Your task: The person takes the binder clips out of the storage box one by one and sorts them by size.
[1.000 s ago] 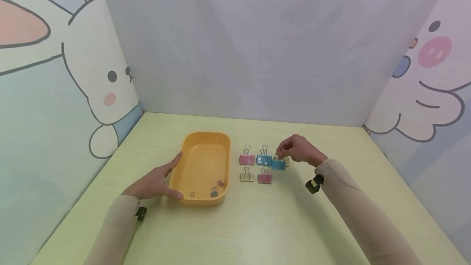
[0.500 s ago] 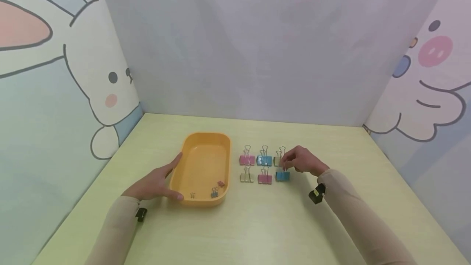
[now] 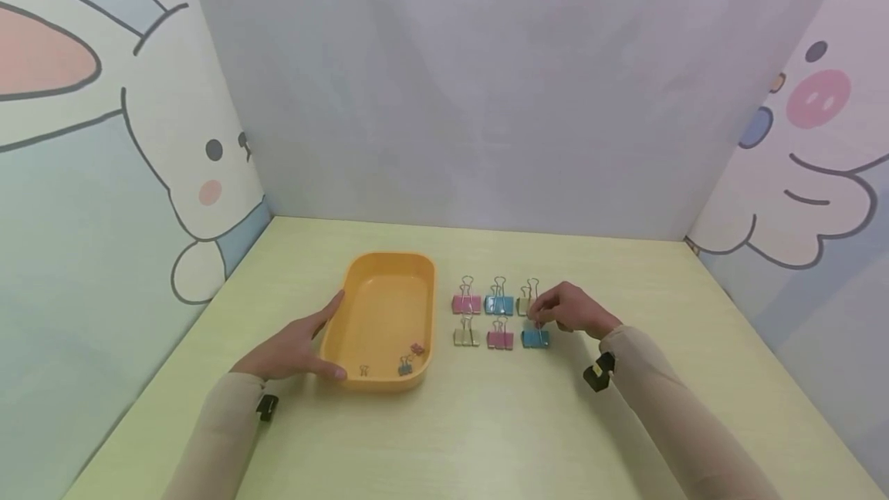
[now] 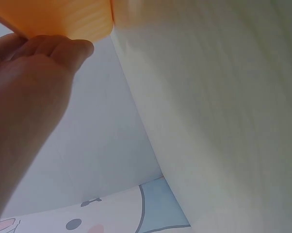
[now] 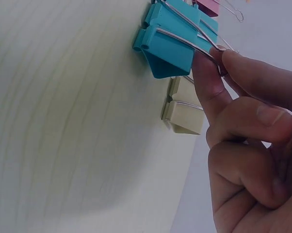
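My right hand [image 3: 572, 309] pinches the wire handles of a blue binder clip [image 5: 168, 51] between thumb and fingertips, at the right end of the nearer row. Close behind that clip in the right wrist view is a cream binder clip [image 5: 185, 109]. In the head view, pink [image 3: 466, 304], blue [image 3: 499, 305] and cream clips form the far row; a cream clip [image 3: 466, 337] and a pink clip [image 3: 500, 340] share the nearer row. My left hand [image 3: 295, 346] lies against the left side of an orange tray [image 3: 378, 385], fingers extended and thumb at its front-left corner.
Inside the tray's near end lie a small cream clip [image 3: 364, 370], a small blue-grey clip [image 3: 405, 366] and a small pink clip [image 3: 417, 349]. Pale walls with cartoon animals border the light wooden table [image 3: 458, 438] at the left and right, and a grey sheet [image 3: 444, 99] hangs behind.
My right hand has lowered the blue binder clip toward me and slightly right, into the nearer row, uncovering the cream clip behind. The left hand and tray stay put.
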Available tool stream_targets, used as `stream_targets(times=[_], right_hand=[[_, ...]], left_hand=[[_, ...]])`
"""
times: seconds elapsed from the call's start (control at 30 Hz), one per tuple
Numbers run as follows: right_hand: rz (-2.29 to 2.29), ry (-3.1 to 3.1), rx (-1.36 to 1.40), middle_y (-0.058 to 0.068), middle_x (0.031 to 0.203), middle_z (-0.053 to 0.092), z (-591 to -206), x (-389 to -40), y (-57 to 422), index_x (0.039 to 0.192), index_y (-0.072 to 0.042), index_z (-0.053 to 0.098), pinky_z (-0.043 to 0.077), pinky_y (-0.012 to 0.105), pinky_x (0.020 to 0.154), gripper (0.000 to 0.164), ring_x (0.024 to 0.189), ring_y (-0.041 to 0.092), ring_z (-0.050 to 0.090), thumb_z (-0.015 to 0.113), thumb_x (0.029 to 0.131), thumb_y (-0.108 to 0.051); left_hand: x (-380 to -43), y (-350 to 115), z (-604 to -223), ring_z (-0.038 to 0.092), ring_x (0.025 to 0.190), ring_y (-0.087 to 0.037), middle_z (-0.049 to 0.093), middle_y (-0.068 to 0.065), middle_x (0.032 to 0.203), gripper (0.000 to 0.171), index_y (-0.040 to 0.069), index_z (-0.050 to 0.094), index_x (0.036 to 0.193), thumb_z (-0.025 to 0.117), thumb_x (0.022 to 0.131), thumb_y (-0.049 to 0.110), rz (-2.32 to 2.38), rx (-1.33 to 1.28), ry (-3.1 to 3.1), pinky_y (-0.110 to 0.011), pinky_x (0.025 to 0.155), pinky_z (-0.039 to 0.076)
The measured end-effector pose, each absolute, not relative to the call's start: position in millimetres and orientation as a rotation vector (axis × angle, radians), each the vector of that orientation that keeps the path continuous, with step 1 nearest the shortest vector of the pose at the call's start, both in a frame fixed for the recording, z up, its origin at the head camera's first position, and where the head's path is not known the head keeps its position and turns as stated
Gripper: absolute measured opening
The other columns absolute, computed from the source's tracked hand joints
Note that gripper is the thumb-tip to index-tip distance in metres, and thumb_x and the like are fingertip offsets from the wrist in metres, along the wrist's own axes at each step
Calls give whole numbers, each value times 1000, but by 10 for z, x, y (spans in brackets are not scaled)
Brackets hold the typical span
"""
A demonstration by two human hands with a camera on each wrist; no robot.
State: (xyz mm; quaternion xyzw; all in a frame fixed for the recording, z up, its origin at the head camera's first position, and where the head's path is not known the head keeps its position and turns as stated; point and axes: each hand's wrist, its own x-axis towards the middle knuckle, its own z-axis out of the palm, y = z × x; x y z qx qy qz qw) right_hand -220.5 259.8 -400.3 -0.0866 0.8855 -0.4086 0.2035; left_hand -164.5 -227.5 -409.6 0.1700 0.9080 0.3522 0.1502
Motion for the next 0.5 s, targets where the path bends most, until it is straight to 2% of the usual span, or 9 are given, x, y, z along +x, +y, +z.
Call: stream_targets(times=[0.5], right_hand=[[-1134, 2525, -188, 10, 91, 76, -3985, -2210, 2674, 112, -4, 74, 33, 25, 46, 22, 46, 10, 33, 67, 94, -15]], left_hand=[[-1668, -2254, -4123, 23, 153, -46, 18, -18, 168, 132, 15, 5, 163, 90, 67, 46, 1008, 475, 2604, -69, 116, 31]])
